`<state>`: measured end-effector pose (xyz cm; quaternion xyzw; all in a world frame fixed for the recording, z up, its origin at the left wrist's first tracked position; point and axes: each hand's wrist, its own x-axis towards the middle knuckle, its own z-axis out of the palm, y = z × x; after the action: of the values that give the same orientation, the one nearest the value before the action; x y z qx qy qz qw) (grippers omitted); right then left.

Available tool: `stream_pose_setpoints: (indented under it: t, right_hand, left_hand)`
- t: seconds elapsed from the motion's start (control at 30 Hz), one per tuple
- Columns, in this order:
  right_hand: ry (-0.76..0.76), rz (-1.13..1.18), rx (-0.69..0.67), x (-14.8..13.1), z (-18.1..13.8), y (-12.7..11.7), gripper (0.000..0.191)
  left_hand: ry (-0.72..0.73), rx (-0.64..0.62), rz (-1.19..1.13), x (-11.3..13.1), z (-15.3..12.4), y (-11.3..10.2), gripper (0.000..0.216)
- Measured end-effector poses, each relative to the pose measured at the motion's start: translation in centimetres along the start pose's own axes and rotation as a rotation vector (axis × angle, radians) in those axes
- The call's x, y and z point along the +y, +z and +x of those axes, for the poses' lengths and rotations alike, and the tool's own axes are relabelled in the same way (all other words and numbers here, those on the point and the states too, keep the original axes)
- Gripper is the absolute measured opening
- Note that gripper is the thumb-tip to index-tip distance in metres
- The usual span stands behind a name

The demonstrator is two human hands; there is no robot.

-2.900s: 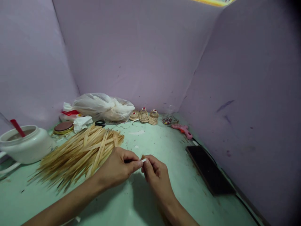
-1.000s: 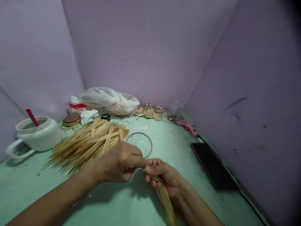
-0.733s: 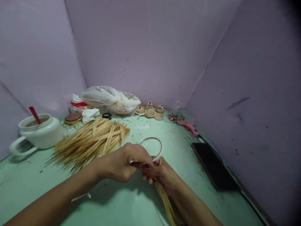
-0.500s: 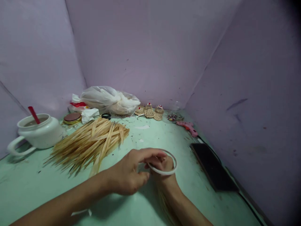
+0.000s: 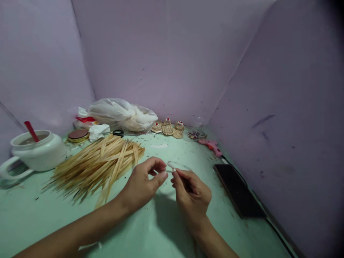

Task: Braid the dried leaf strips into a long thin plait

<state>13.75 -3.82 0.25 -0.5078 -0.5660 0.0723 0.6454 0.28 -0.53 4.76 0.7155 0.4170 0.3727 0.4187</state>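
My right hand (image 5: 193,193) is closed in a pinch on a thin white ring (image 5: 171,165). Part of that ring is blurred and part is hidden behind the fingers. Just left of it, my left hand (image 5: 145,179) has thumb and forefinger curved and slightly apart, with nothing visible between them. Its fingertips are close to the ring, but whether they touch it I cannot tell. A flat bundle of dry straw-coloured strips (image 5: 91,166) lies beyond my left forearm, one loose strip trailing toward me.
At the left stand a white mug (image 5: 40,152) and a round tin (image 5: 77,135). Along the back lie a knotted plastic bag (image 5: 123,114), black-handled scissors (image 5: 118,133), small woven pieces (image 5: 167,128) and beads (image 5: 196,134). A pink glue gun (image 5: 212,146) and a dark phone (image 5: 239,190) lie right.
The white ring has tilted from facing up near my right hand to nearly edge-on in its pinch. My left hand has drawn back from over it. My view has shifted slightly right.
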Motion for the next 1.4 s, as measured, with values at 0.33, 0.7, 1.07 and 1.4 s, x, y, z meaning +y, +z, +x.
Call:
stream_pose_setpoints:
  t: [0.33, 0.7, 1.07, 1.4]
  right_hand:
    - [0.121, 0.097, -0.089, -1.1, 0.1, 0.2, 0.007]
    - [0.223, 0.132, -0.114, -0.4, 0.1, 0.4, 0.009]
    - [0.584, 0.264, -0.265, -1.2, 0.9, 0.4, 0.017]
    - [0.086, -0.112, -0.177, -0.3, 0.6, -0.1, 0.008]
  left_hand:
    - [-0.051, -0.278, -0.008, 0.3, 1.2, -1.5, 0.024]
    - [-0.409, -0.312, -0.369, 0.1, 0.6, -0.1, 0.026]
    - [-0.345, -0.318, -0.353, -0.1, 1.0, -0.1, 0.025]
    - [-0.316, -0.207, -0.214, 0.9, 0.4, 0.3, 0.017]
